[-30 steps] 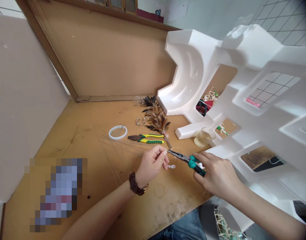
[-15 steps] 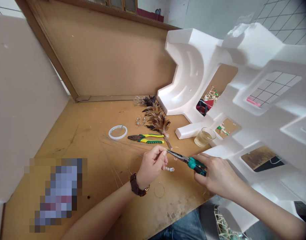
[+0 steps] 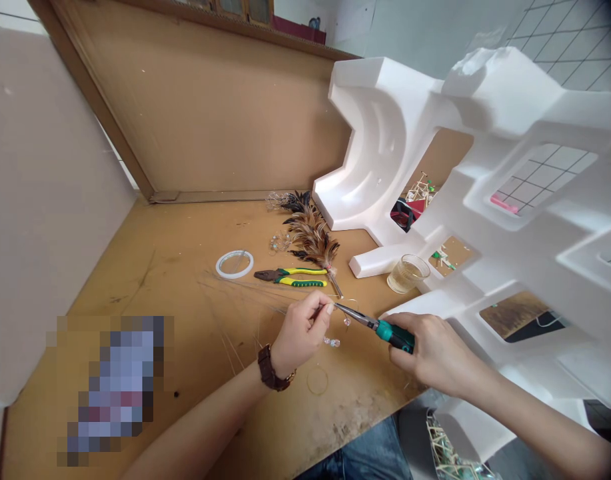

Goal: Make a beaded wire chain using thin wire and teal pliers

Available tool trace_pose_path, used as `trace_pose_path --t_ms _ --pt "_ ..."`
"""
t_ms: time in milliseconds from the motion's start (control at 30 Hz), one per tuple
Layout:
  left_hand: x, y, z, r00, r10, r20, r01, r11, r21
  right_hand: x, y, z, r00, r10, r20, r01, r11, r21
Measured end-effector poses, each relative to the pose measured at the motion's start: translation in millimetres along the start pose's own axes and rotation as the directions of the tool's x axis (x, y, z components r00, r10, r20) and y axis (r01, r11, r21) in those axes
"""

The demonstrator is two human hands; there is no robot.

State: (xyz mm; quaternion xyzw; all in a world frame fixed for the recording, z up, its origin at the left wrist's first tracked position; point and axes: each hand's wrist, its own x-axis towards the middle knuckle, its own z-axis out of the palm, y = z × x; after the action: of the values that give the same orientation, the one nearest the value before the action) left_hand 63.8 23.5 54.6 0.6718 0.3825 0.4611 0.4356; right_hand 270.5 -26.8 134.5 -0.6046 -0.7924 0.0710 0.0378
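My left hand (image 3: 305,330) pinches thin wire between thumb and forefinger, with a watch at its wrist. Small clear and pinkish beads (image 3: 332,343) hang just below its fingertips, and another bead (image 3: 347,321) dangles to their right. My right hand (image 3: 432,350) is wrapped round the teal and black handles of needle-nose pliers (image 3: 370,321). The pliers' narrow tips meet the wire right beside my left fingertips; their jaws look closed. Several long thin wires (image 3: 255,293) trail leftward over the table from my left hand. How the wire runs inside my fingers is hidden.
Yellow-green combination pliers (image 3: 291,277) lie beyond my hands, near a white ring-shaped roll (image 3: 234,265) and a brown feather bundle (image 3: 312,233). A glass cup (image 3: 408,273) stands before a large white foam piece (image 3: 425,107). A thin gold ring (image 3: 317,381) lies near the front. Something pixelated (image 3: 118,390) is at left.
The needle-nose pliers have tilted and shifted slightly, their jaws looking more closed. The single bead beneath their tips shows more clearly, and the bead string has moved a little left.
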Motion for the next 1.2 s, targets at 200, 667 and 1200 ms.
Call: trace_pose_path --t_ms 200,667,1200 --pt "-0.3 -1.5 0.2 0.999 0.039 -0.005 -0.039 0.999 0.032 -0.1 0.2 2.0 0.999 0.029 0.038 -0.029 1.0 0.002" --pt "-0.9 -0.1 -4.9 0.958 0.272 -0.095 -0.236 0.93 0.283 -7.6 1.9 -4.2 0.997 -0.029 -0.071 0.021 0.993 -0.117" --pt "-3.9 -3.6 -5.0 0.901 0.427 -0.078 -0.34 0.806 0.486 -12.1 -15.5 35.2 0.952 -0.005 -0.307 -0.054 0.982 -0.183"
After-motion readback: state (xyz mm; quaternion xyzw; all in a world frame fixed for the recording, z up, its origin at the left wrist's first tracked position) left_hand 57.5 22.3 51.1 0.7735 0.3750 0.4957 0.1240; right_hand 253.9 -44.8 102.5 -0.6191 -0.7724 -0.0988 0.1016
